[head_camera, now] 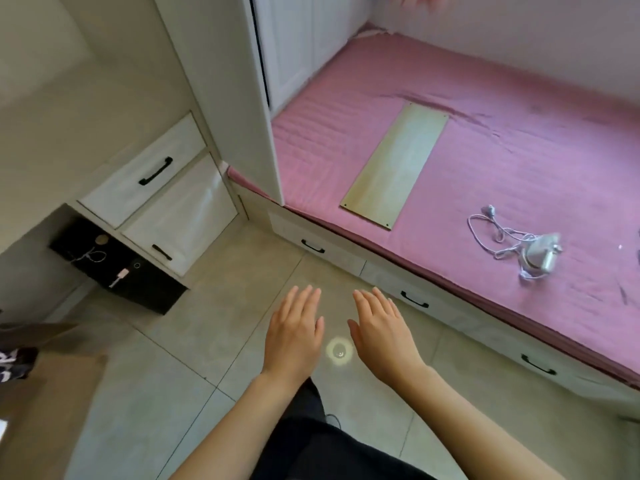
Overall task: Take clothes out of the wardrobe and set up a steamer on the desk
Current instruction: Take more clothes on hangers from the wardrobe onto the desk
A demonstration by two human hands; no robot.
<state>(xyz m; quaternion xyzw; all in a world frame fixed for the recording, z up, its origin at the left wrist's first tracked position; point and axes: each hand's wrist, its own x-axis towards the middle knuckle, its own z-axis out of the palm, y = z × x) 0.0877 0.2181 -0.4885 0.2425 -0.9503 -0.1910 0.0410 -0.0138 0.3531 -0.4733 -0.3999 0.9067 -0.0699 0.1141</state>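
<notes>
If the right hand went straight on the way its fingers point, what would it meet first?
Probably the drawer under the bed: the right hand, open, points toward it over the floor. Depth is unclear from one view.

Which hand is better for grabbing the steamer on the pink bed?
Probably the right hand: it is empty, fingers straight, and nearer the steamer, which lies on the pink bed off to that side. The left hand, also empty, would have to reach across.

Pink bed cover (485,140), white steamer (540,256), black drawer handles (156,171).
</notes>
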